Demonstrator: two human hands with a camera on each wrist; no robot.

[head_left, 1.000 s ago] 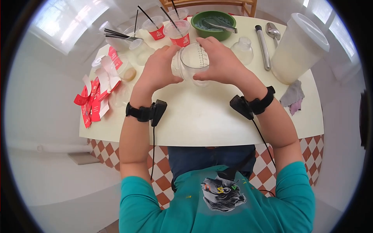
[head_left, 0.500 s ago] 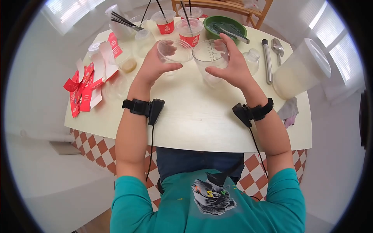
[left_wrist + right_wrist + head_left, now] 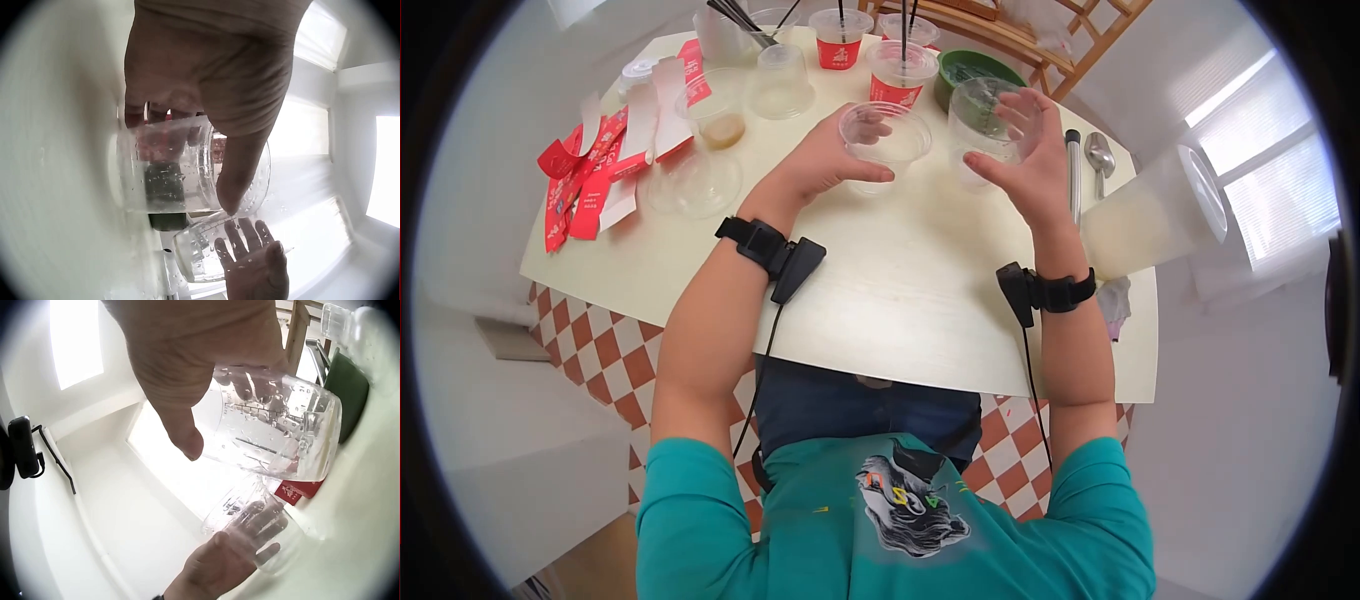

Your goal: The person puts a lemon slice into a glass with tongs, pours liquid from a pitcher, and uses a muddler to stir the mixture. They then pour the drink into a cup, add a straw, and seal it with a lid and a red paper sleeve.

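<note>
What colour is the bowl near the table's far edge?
Green bowl, best in the head view.

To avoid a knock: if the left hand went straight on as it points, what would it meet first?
Probably the nearest red cup, beyond the clear cup in the left hand; the depth between them is unclear.

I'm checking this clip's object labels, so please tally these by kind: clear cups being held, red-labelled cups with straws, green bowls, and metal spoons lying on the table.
Clear cups being held: 2
Red-labelled cups with straws: 3
Green bowl: 1
Metal spoon on the table: 1
Total: 7
</note>
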